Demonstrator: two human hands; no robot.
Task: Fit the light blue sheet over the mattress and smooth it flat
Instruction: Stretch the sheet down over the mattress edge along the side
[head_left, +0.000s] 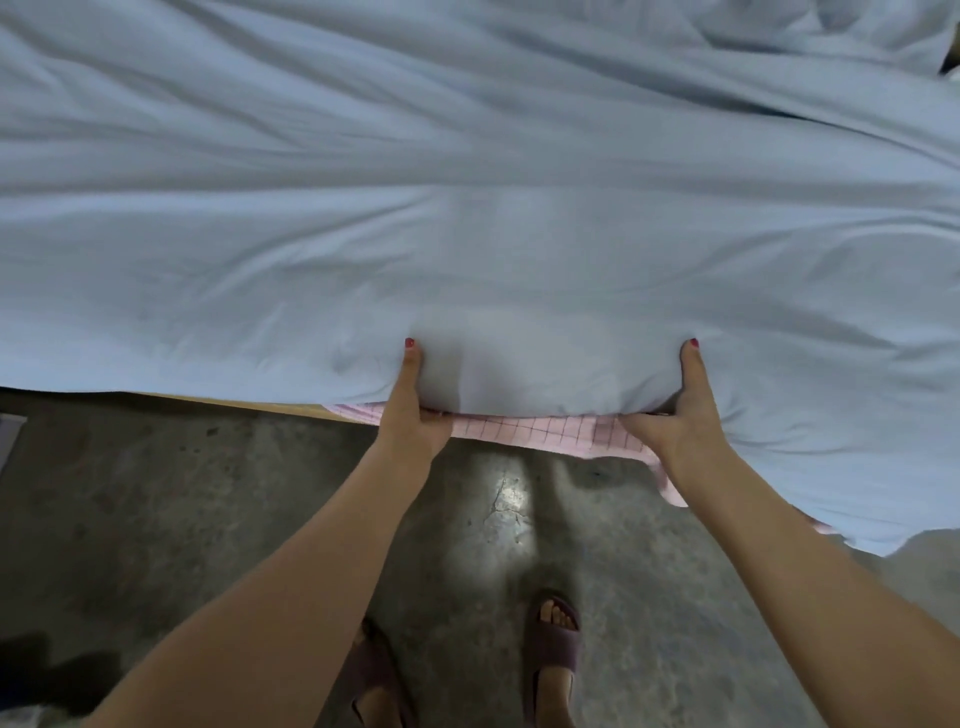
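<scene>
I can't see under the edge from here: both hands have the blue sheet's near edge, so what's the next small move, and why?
Probably draw the light blue sheet a little further down over the near edge. The left hand and right hand each grip its hem, thumbs on top, yet pink checked fabric still shows below the hem, and creases run across the top.

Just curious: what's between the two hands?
In the head view, a smooth stretch of blue sheet spans left hand to right hand, pink checked cloth below.
</scene>
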